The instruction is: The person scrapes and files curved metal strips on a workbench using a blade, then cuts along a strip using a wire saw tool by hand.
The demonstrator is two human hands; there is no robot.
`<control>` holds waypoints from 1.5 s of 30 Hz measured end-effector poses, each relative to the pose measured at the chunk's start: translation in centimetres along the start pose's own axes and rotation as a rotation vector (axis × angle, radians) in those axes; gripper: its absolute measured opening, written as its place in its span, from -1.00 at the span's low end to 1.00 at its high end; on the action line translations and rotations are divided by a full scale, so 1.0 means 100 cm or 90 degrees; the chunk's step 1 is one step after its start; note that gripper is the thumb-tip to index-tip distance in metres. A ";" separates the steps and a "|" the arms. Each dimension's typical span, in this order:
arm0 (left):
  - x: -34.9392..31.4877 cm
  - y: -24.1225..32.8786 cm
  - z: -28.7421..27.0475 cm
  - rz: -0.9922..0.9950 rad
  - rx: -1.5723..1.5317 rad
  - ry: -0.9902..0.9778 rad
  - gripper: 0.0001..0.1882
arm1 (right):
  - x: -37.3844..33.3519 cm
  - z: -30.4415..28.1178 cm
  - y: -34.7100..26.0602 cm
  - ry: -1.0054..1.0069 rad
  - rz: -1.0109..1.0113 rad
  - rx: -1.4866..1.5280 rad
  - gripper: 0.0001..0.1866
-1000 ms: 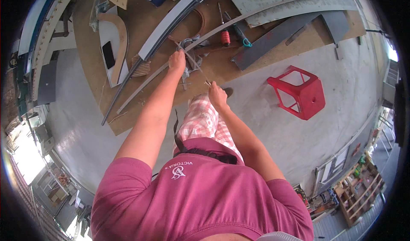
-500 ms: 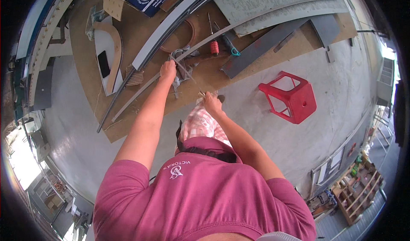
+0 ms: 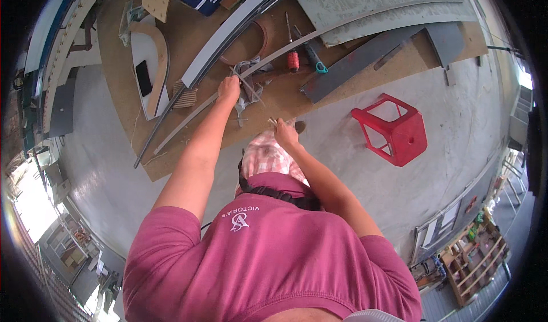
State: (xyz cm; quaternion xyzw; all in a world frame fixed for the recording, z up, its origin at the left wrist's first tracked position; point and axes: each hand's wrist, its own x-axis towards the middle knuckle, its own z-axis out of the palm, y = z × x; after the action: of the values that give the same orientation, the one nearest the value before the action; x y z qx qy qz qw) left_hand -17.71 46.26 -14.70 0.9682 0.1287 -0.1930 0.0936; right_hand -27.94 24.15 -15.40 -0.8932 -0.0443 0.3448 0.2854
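Observation:
My left hand (image 3: 229, 88) is closed at the long thin grey strip (image 3: 337, 28), which runs slantwise across the brown work table (image 3: 274, 108). Its fingertips are partly hidden. Just beyond and beside it lies a heap of grey scraps (image 3: 249, 89) with thin crossed pieces. Near the table's front edge, my right hand (image 3: 286, 133) pinches a small pale piece (image 3: 273, 121), too small to name. A red-handled screwdriver (image 3: 293, 61) and a tool with a teal-ended handle (image 3: 317, 62) lie to the right of the heap.
A curved light-grey profile (image 3: 228, 39) crosses the table, near a tape ring (image 3: 265, 36). A black phone (image 3: 143, 77) and a curved wooden piece (image 3: 160, 53) lie left. Dark grey panels (image 3: 354, 65) lie right. A red plastic stool (image 3: 399, 133) stands on the floor.
The whole view has shifted slightly, so the table and stool appear a little farther right. My left hand stays at the strip; my right hand still pinches the pale piece, slightly raised.

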 end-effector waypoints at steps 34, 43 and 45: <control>0.007 -0.010 0.005 0.051 -0.039 0.019 -0.83 | -0.010 0.017 -0.016 0.061 -0.064 0.065 -0.76; 0.000 -0.003 -0.003 0.070 -0.024 0.030 -0.81 | -0.017 0.015 -0.017 -0.011 0.000 0.076 -0.78; 0.002 -0.005 -0.003 0.060 -0.020 0.036 -0.81 | -0.015 0.014 -0.020 0.072 -0.067 0.085 -0.80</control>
State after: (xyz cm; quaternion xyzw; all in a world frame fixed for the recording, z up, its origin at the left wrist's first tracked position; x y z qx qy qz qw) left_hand -17.55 46.85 -14.62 0.9767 0.0885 -0.1586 0.1141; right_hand -29.77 26.09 -14.23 -0.8867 -0.0517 0.2807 0.3638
